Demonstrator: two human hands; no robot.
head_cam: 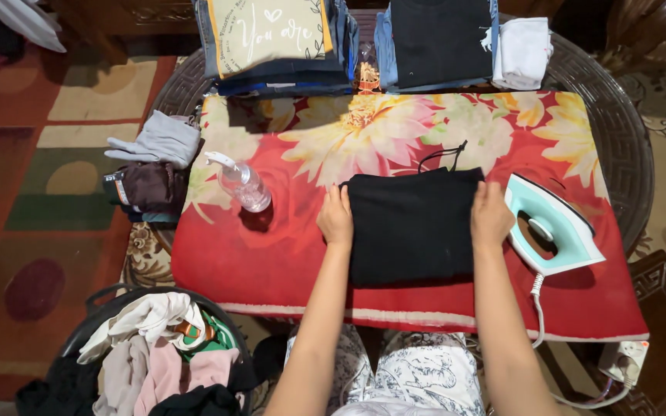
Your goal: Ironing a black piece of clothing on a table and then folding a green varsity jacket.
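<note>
Garment: a folded black garment (414, 227) lies flat in the middle of a red floral cloth (271, 254) spread over the round tabletop (618, 131).
Hands: left hand (336, 218) and right hand (490, 216) rest flat, palms down, on its two side edges, gripping nothing.
Iron: a teal and white iron (553, 231) lies just right of the garment, not in use.
Spray bottle: a clear spray bottle (242, 183) lies to the left.
Done: folded stacks (433, 42) sit along the far edge.
Left: the laundry basket (159, 358) looks heaped full.

Round dark table (626, 146), patterned carpet (32, 192) — reds, greens — carved wooden furniture (117, 15)
</note>
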